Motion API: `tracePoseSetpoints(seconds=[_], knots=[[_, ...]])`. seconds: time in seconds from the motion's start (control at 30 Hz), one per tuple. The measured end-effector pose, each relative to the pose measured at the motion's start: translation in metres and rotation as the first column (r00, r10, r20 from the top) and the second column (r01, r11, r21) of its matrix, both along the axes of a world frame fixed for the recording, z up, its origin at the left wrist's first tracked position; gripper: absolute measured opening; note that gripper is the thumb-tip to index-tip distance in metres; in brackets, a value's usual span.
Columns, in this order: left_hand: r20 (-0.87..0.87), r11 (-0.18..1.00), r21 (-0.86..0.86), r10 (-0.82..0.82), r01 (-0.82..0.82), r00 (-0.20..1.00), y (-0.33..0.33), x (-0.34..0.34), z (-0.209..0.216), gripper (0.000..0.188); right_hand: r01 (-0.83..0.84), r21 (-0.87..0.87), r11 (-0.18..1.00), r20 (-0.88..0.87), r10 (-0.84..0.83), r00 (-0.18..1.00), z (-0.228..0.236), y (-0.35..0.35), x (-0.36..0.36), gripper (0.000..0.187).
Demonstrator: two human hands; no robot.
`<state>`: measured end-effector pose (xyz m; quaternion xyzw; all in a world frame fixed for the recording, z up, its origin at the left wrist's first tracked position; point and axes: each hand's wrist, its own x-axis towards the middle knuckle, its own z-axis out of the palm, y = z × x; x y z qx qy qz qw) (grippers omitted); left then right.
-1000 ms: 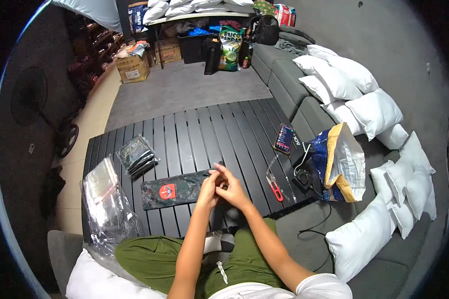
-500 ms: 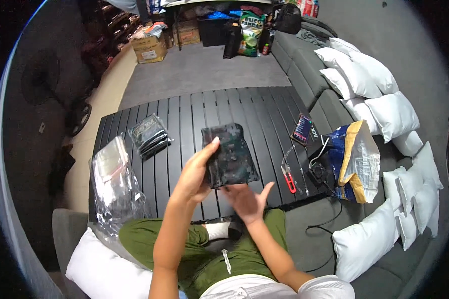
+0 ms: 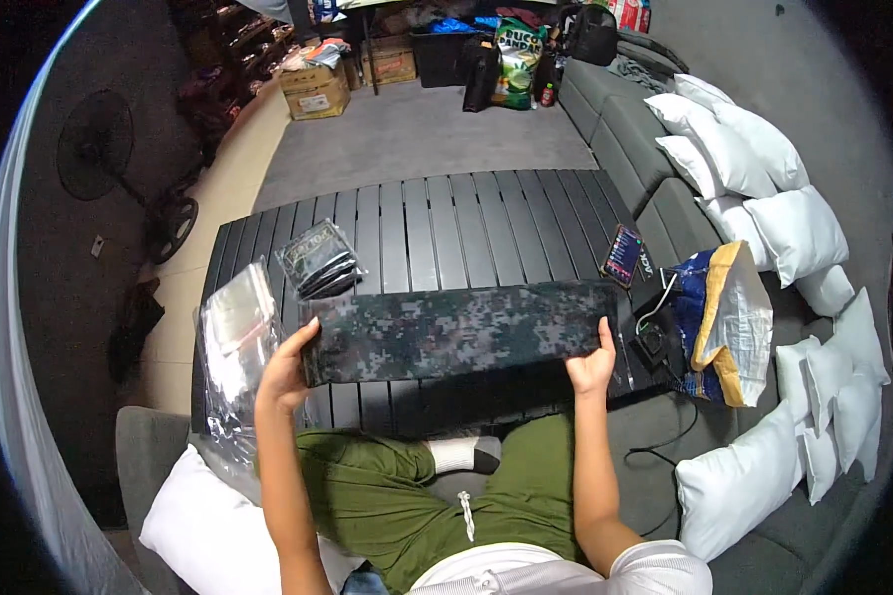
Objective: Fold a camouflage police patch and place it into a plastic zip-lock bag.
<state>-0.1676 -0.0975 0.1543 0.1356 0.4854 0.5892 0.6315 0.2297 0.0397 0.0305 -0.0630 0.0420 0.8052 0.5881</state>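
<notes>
A long strip of dark cloth [image 3: 456, 332] with a digital camouflage pattern is stretched out level above the front of the slatted table. Its left end is pinched in my left hand [image 3: 287, 369], thumb on the face and fingers behind. At the other end my right hand [image 3: 592, 367] grips it the same way. Just beyond the strip's left end lies a stack of dark flat packets in clear wrap [image 3: 319, 260]. Clear plastic bags [image 3: 240, 342] lie beside my left hand. The strip covers part of the table's near side, and the red-handled snips no longer show.
A phone [image 3: 622, 255] lies on the black slatted table [image 3: 422, 238] near its right edge. An open blue and yellow sack [image 3: 709, 327] stands right, beside a dark device with a cable [image 3: 653, 342]. White pillows [image 3: 797, 233] line the grey sofa. A standing fan [image 3: 95, 144] is at left.
The camouflage cloth was folded small in my left hand and now spans wide between both hands. My right hand, open before, has moved right and taken hold of one end.
</notes>
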Motion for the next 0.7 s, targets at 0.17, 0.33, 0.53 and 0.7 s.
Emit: tracePoseSetpoints(seconds=[0.17,0.33,0.53,0.7], knots=[[0.001,0.976,-0.208,-0.07,0.069,0.998,0.018,-0.035,-0.107,0.03,-0.107,-0.157,0.982,0.163,0.132,0.978,-0.042,0.018,0.0,0.03],[-0.213,0.926,-0.369,-0.164,0.077,0.963,0.013,-0.059,-0.151,0.024,-0.129,-0.323,0.938,0.196,0.199,0.96,-0.077,0.018,-0.004,0.029],[-0.773,0.941,-0.272,-0.088,-0.203,0.628,0.009,-0.051,-0.16,0.027,0.104,-0.106,0.989,0.68,-0.005,0.733,-0.062,0.0,0.02,0.033],[-0.922,0.956,-0.172,-0.071,-0.239,0.38,0.009,-0.065,-0.189,0.037,-0.024,0.173,0.985,0.977,-0.174,-0.125,-0.056,0.003,0.034,0.03]])
